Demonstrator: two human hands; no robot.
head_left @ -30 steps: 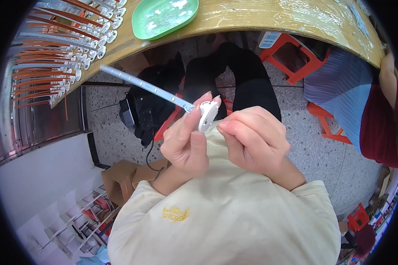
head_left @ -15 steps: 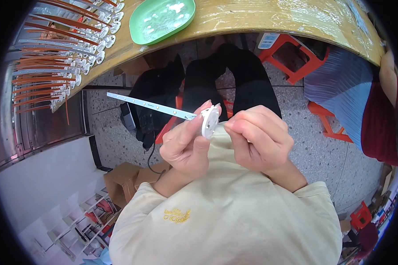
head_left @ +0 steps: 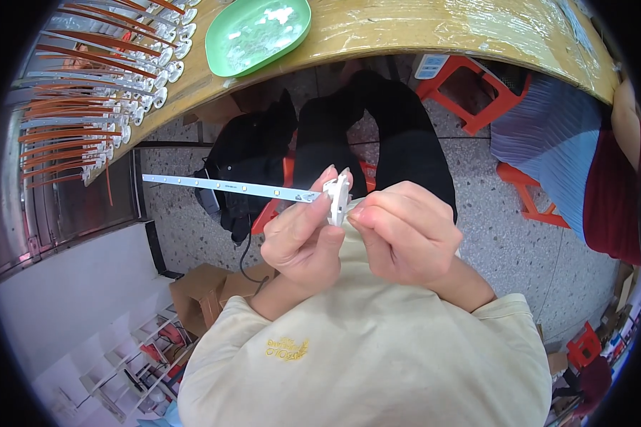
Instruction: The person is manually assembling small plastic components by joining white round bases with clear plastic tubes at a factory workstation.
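My left hand (head_left: pixel 300 245) pinches a white round plastic end cap (head_left: pixel 340 205) between thumb and fingers, in front of my chest. A pale blue-white LED strip (head_left: pixel 224 186) with small square LEDs runs from the cap out to the left, nearly level. The cap stands almost edge-on. My right hand (head_left: pixel 409 235) is closed, its thumb and index finger pinched together against the cap's right side. Whatever sits between those fingertips is too small or hidden to make out.
Ahead is a wooden table (head_left: pixel 406 28). A green tray (head_left: pixel 217 57) on it holds small white and clear pieces. At its left lie many similar strips with white round caps (head_left: pixel 160 96). Red stools (head_left: pixel 470 99) and another person's blue pleated clothing (head_left: pixel 548 149) are at the right.
The right fingertips have come left and slightly down to the cap. The cap has turned more edge-on, and the strip's free end has swung left and down, so it lies flatter.
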